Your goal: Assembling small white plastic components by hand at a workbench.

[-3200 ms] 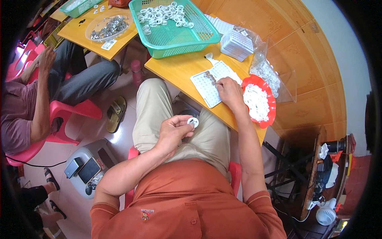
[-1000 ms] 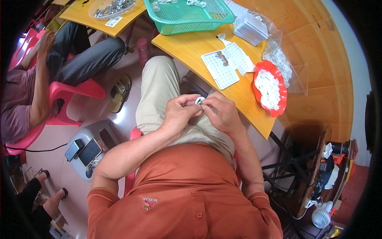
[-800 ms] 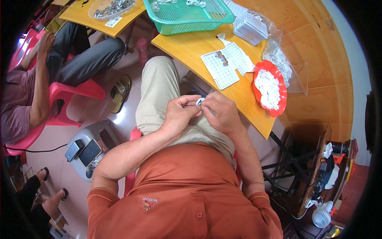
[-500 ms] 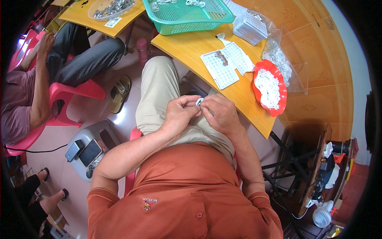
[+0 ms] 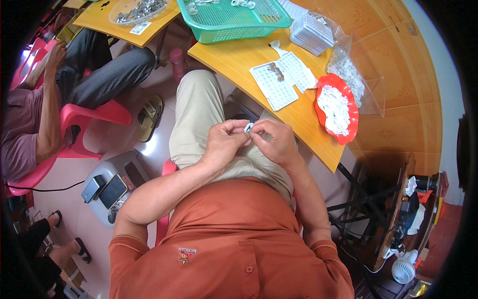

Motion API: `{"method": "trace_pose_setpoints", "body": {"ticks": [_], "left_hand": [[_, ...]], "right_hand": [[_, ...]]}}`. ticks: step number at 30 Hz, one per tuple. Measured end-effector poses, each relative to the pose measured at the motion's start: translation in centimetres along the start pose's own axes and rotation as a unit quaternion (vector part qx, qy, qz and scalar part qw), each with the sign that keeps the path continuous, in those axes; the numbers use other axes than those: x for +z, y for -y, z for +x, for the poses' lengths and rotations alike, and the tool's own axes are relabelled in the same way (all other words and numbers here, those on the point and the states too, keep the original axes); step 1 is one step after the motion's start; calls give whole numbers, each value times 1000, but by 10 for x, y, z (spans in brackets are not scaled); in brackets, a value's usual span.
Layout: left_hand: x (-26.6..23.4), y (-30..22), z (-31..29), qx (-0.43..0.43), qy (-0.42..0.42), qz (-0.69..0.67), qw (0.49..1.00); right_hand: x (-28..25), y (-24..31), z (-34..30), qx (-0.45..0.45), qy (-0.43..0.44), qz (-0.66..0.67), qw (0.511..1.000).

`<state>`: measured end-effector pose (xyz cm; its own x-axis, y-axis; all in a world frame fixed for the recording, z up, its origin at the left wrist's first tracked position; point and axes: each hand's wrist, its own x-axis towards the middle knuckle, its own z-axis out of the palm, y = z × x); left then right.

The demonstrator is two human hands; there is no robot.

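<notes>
Over my lap, a small white ring-shaped piece [image 5: 248, 127] is pinched between the fingertips of my left hand [image 5: 224, 143] and my right hand [image 5: 277, 144]. Both hands are closed on it, and the fingers partly cover it. Ahead on the wooden table lies a white tray [image 5: 281, 102] with rows of small wells. Several small brownish pieces [image 5: 277, 72] sit in part of it. A second white dimpled sheet [image 5: 300, 74] lies against its right side. Near the table's right edge, a red wavy-rimmed bowl [image 5: 354, 122] holds a heap of small white pieces [image 5: 334, 107].
Farther back stand a green plastic basket [image 5: 219, 36] with white rings inside and a stack of clear-white trays [image 5: 312, 36]. A clear bag [image 5: 371, 102] of white parts lies beside the bowl. At left a person [image 5: 30, 119] sits on a pink chair [image 5: 94, 117]; a grey stool [image 5: 112, 192] carries a phone.
My right hand's fingers have shifted slightly around the white ring piece. The left hand is nearly still. At lower left, another person's foot has moved a little.
</notes>
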<state>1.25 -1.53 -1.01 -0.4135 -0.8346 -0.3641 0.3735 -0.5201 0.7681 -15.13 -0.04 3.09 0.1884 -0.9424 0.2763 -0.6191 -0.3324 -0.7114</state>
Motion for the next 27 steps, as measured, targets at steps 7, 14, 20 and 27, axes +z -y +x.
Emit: {"method": "trace_pose_setpoints", "body": {"ticks": [7,14,20,27], "left_hand": [[2,1,0,-2,-2,10,1000],[4,5,2,19,1,-11,1000],[3,8,5,26,-23,21,999],[3,7,4,7,-13,28,999]], "right_hand": [[-2,2,-1,3,4,-16,1000],[-2,6,-3,-93,-1,-157,983],[3,12,-4,-88,35,-248,964],[1,8,-1,6,49,-124,991]]}}
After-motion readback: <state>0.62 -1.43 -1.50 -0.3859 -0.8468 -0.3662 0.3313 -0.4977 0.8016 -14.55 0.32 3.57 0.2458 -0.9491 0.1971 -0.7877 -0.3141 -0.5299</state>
